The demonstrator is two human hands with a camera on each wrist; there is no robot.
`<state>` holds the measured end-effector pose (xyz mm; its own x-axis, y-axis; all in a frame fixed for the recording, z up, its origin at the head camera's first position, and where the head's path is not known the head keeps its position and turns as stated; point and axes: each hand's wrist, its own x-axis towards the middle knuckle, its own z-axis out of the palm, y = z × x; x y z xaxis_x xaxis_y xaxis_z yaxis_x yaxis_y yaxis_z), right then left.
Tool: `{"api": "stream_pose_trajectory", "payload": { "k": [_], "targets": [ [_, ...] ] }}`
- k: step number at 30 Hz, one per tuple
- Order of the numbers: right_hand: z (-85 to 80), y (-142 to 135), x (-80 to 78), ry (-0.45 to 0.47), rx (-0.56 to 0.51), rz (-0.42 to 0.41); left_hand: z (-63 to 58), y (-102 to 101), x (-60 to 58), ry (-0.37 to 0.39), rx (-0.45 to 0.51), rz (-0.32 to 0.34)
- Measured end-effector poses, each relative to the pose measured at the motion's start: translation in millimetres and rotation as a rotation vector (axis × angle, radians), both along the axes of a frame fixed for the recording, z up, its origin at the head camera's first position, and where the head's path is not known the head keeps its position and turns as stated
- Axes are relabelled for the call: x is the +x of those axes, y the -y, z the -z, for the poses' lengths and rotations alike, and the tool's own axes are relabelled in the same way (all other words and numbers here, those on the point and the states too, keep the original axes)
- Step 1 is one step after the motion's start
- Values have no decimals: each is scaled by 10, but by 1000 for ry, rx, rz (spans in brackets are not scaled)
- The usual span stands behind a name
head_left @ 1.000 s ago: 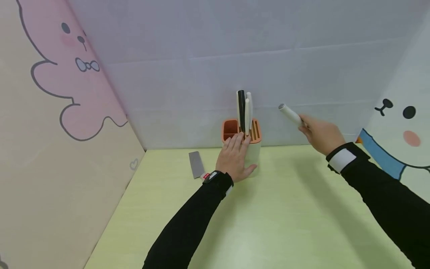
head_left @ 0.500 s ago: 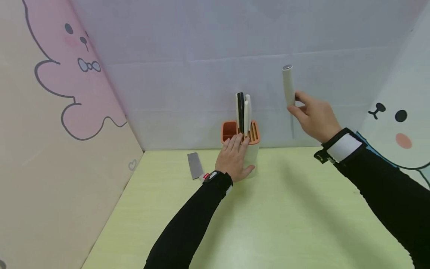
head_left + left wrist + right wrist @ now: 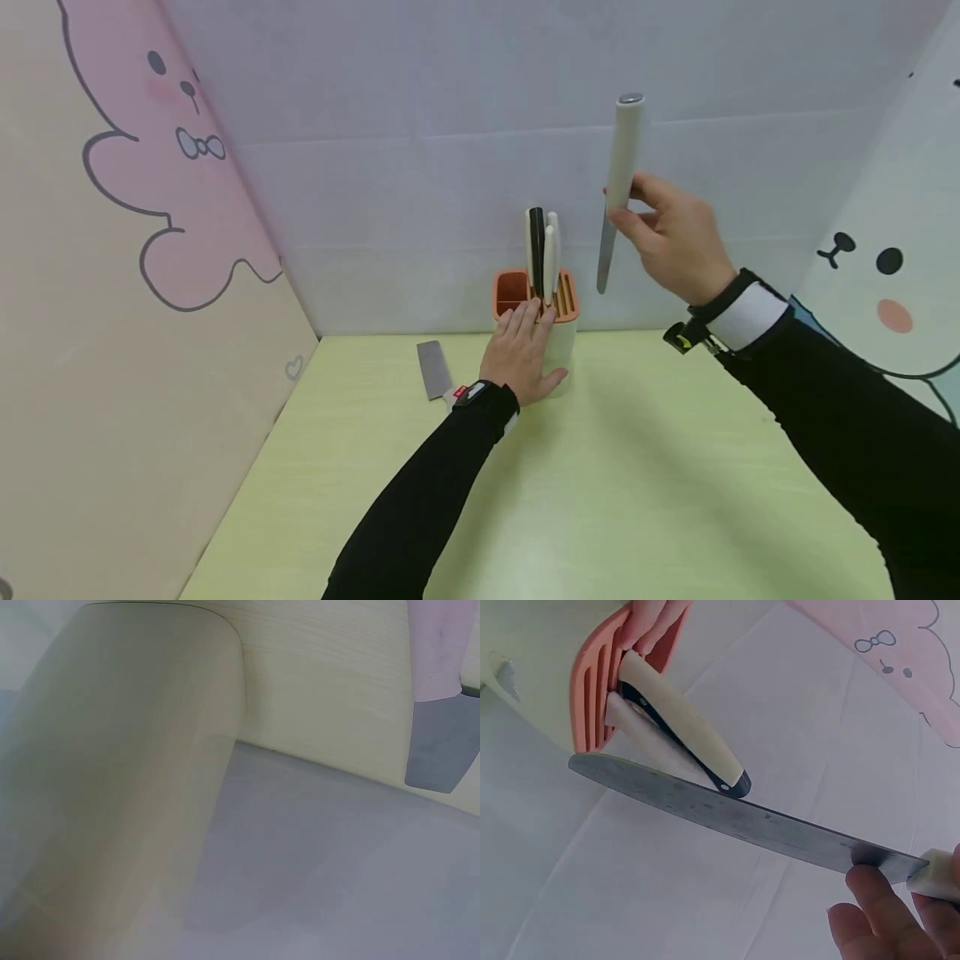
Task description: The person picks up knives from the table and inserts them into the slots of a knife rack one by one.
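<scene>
A cream knife block (image 3: 562,346) with an orange slotted top stands by the back wall. White and black knife handles (image 3: 536,246) rise from it. My left hand (image 3: 517,358) rests against its front, fingers straight and reaching the top edge. To the right, my right hand (image 3: 678,237) pinches a white-handled knife (image 3: 622,154) low on its handle, blade pointing down. In the right wrist view the long blade (image 3: 727,814) passes in front of the block's handles, its tip near the orange slots (image 3: 592,697). The left wrist view shows the block's side (image 3: 127,765) but no left fingers clearly.
A cleaver (image 3: 435,371) lies flat on the pale yellow table (image 3: 600,500), left of the block, its handle partly behind my left wrist. A white wall (image 3: 375,192) rises behind, and panels with cartoon animals stand at both sides.
My right hand has risen and moved left towards the block. The knife in it has turned from slanted to nearly upright, blade down. The left hand stays on the block.
</scene>
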<state>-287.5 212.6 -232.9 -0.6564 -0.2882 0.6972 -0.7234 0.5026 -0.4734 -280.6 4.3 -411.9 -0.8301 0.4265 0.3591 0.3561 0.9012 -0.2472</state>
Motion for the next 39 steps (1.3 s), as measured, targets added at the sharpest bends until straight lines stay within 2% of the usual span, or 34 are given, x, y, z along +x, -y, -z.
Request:
{"api": "stream_pose_trajectory", "payload": {
  "k": [7, 14, 21, 28, 39],
  "targets": [
    [-17, 164, 4, -42, -67, -65, 52, 16, -24, -32, 9, 17],
    [17, 271, -14, -26, -95, -98, 86, 24, -48, -35, 50, 44],
    [97, 334, -76, 8, -106, -110, 62, 14, -29, -32, 6, 9],
    [201, 356, -177, 67, -78, -72, 77, 18, -35, -52, -11, 5],
    [396, 395, -369, 224, -84, -43, 82, 17, -40, -31, 2, 8]
  ]
}}
